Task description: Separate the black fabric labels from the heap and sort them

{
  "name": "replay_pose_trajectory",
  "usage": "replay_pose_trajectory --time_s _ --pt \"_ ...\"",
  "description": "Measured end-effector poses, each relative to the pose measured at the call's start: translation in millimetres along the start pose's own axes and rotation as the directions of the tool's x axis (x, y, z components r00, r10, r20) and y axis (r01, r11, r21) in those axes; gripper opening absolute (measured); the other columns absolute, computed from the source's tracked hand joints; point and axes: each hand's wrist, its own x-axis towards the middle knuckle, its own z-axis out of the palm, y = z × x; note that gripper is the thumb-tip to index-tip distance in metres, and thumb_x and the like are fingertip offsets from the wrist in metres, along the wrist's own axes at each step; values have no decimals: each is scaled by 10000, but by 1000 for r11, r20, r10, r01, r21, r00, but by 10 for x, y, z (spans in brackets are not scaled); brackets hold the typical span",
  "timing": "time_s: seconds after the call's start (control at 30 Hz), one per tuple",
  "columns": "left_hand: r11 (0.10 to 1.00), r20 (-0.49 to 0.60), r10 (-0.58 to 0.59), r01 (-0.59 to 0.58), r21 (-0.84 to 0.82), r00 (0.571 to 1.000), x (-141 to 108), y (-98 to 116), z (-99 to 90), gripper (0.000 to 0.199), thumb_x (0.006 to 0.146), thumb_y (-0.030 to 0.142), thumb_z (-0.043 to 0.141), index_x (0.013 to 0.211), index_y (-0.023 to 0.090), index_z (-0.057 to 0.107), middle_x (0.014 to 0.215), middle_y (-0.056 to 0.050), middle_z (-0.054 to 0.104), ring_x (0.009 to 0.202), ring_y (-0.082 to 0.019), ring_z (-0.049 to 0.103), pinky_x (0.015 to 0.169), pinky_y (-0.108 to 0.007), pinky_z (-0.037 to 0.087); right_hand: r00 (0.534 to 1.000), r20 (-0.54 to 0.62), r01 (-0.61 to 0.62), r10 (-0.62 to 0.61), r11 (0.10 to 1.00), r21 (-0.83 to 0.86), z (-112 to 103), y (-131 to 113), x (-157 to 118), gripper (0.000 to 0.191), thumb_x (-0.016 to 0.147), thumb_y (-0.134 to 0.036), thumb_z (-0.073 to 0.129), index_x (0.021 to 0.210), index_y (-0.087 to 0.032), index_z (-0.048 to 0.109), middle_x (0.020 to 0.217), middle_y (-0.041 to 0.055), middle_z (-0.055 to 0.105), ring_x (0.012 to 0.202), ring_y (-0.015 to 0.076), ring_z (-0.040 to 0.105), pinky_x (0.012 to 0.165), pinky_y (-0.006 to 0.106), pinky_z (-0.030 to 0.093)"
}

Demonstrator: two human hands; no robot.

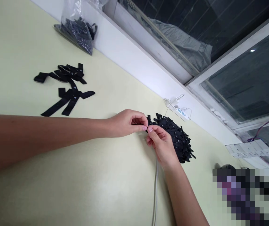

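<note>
My left hand (129,123) and my right hand (161,142) meet fingertip to fingertip above the table. Both are closed in a pinch on a thin black ribbon strip (136,124), which the fingers mostly hide. Right behind my right hand lies a heap of black ribbon pieces (181,139) with small pale marks on them. To the left, beyond my left forearm, several loose black ribbons (71,94) lie spread and overlapping, some with a small white mark.
A clear plastic bag (78,34) of black ribbons leans by the wall. A white power strip (179,110) with plugs sits behind the heap. A grey cable (156,191) runs down the table (89,179). At the right, a blurred-out area covers a person and dark things.
</note>
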Motion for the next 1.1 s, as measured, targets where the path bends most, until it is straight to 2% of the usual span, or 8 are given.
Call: replay_pose_trajectory --time_s 0.2,0.33,0.47,0.73,0.9,1.1 --pt "999 -11 -30 30 21 1000 4 -16 3 141 848 318 689 877 181 675 848 -6 712 820 -142 650 748 -274 510 999 11 39 -39 999 -25 -12 41 1 264 859 -480 727 897 -220 703 665 -28 559 586 118 473 547 253 392" --pt "998 -56 -37 40 54 998 7 -17 6 176 817 320 726 906 183 660 914 -7 719 883 -146 663 786 -272 513 998 12 60 -60 998 -17 -11 68 4 234 873 -455 725 914 -225 713 693 -26 568 602 112 479 548 244 394" --pt "993 -28 -62 64 101 998 -1 -13 5 171 862 333 686 963 195 689 963 -14 744 935 -160 681 778 -270 503 998 13 54 -54 998 -31 -14 67 5 231 881 -454 718 919 -227 725 694 -25 577 600 113 473 553 248 391" --pt "959 -62 -66 80 271 996 -22 18 12 130 877 312 642 904 199 701 915 -3 727 838 -156 642 666 -264 445 997 3 71 -71 997 -36 -14 60 0 218 877 -420 739 966 -222 750 681 -22 586 597 109 465 554 247 378" --pt "941 -59 -1 21 337 998 -27 20 26 92 888 254 605 874 188 667 903 -5 704 828 -147 610 695 -269 436 996 -9 87 -88 994 -72 -1 39 -11 216 879 -418 736 944 -213 742 677 -23 580 594 104 459 553 241 377" --pt "924 -62 21 4 383 998 -30 17 34 84 906 236 582 872 182 637 896 -10 688 787 -143 581 697 -282 422 996 0 86 -86 993 -75 1 25 -14 219 894 -432 716 920 -215 715 673 -28 571 590 102 457 548 238 364"
